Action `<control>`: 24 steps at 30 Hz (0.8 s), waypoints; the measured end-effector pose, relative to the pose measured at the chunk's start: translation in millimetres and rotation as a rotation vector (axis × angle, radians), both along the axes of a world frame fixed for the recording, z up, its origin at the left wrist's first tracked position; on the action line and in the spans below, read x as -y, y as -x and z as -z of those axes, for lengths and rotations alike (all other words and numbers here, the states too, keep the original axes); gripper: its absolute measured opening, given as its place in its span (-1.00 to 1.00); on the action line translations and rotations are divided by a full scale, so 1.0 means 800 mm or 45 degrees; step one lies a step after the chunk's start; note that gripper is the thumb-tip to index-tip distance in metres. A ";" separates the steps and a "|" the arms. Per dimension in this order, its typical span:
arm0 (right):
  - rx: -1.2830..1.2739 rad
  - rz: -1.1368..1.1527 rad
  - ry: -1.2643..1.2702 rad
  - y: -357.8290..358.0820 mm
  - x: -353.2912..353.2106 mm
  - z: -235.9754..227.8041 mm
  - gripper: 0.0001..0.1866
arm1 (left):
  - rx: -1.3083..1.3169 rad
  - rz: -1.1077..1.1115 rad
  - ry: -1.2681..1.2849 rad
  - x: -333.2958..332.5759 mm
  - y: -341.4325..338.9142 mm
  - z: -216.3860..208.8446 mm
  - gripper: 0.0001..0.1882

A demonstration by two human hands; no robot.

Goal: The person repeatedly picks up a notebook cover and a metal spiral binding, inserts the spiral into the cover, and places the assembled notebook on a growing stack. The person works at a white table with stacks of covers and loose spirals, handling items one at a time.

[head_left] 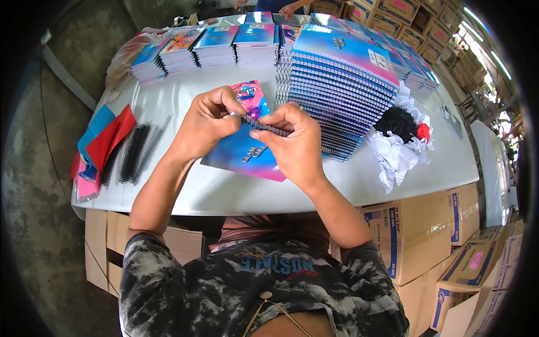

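A blue and pink notebook (238, 153) lies tilted on the white table in front of me. A dark spiral binding coil (266, 127) runs along its far edge. My left hand (209, 122) is closed, pinching the coil's left end between thumb and fingertips. Further right along the coil, my right hand (296, 145) grips it between thumb and index finger. Beyond the coil shows a pink cover sheet (252, 96) with cartoon figures, partly hidden by my fingers. How far the coil is threaded through the holes I cannot tell.
A tall stack of spiral notebooks (342, 98) stands right of my hands. Loose black coils (137, 151) lie at left beside red and blue sheets (106, 140). More notebook piles (216, 45) line the back. Crumpled paper (393, 160) sits at right; cartons (410, 236) stand below. Another person's hand (288, 11) shows at the far edge.
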State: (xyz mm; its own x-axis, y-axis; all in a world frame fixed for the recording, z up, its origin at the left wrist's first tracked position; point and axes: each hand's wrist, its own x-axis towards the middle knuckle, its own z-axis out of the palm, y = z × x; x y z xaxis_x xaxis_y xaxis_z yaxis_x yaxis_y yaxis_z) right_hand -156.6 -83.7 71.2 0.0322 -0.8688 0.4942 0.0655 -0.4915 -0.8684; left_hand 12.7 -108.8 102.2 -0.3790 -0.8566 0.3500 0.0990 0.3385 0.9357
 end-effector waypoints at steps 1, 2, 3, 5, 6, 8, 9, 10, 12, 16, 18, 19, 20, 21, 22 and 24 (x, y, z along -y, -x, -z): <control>-0.041 0.033 0.054 0.004 0.000 -0.003 -0.78 | 0.021 0.028 0.010 0.005 0.002 -0.004 -0.86; -0.082 0.068 0.108 0.008 0.000 -0.006 -0.78 | 0.057 0.099 -0.041 0.009 -0.002 -0.005 -0.89; 0.022 0.108 0.144 0.018 0.004 -0.009 -0.76 | 0.280 -0.148 0.253 0.008 0.004 -0.014 -0.82; 0.222 0.205 0.240 0.047 0.019 -0.026 -0.71 | 0.675 -0.642 0.876 -0.001 0.020 -0.046 -0.62; 0.498 0.260 0.342 0.063 0.027 -0.047 -0.66 | 0.549 -0.844 0.889 0.006 0.025 -0.053 -0.47; 0.837 0.318 0.490 0.086 0.037 -0.086 -0.60 | 0.074 -0.697 0.575 0.026 0.045 -0.058 -0.26; 0.886 0.326 0.537 0.095 0.040 -0.098 -0.59 | 0.070 -0.542 0.408 0.024 0.070 -0.069 -0.34; 0.909 0.352 0.593 0.110 0.044 -0.106 -0.59 | -0.063 -0.456 0.349 0.029 0.100 -0.079 -0.37; 0.560 0.744 0.636 0.138 0.069 -0.102 -0.59 | -0.237 -0.579 0.491 0.056 0.133 -0.096 -0.55; -0.476 1.541 0.137 0.189 0.074 -0.059 -0.61 | 0.536 -1.131 0.826 0.105 0.150 -0.079 -0.68; -0.529 1.467 0.071 0.199 0.076 -0.042 -0.58 | 0.889 -1.256 0.974 0.136 0.141 -0.030 -0.70; -0.336 1.311 0.202 0.204 0.081 -0.035 -0.57 | 0.617 -1.212 0.872 0.141 0.148 -0.021 -0.70; -0.148 1.147 0.333 0.208 0.085 -0.032 -0.55 | 0.351 -1.155 0.765 0.142 0.153 -0.013 -0.70; -0.105 1.141 0.304 0.206 0.089 -0.029 -0.58 | 0.106 -1.092 0.635 0.136 0.154 -0.007 -0.70; -0.062 1.136 0.275 0.201 0.096 -0.028 -0.60 | 0.079 -0.998 0.343 0.129 0.162 -0.007 -0.72; -0.021 1.269 0.285 0.186 0.102 -0.032 -0.60 | -0.036 -1.112 0.431 0.129 0.172 0.002 -0.74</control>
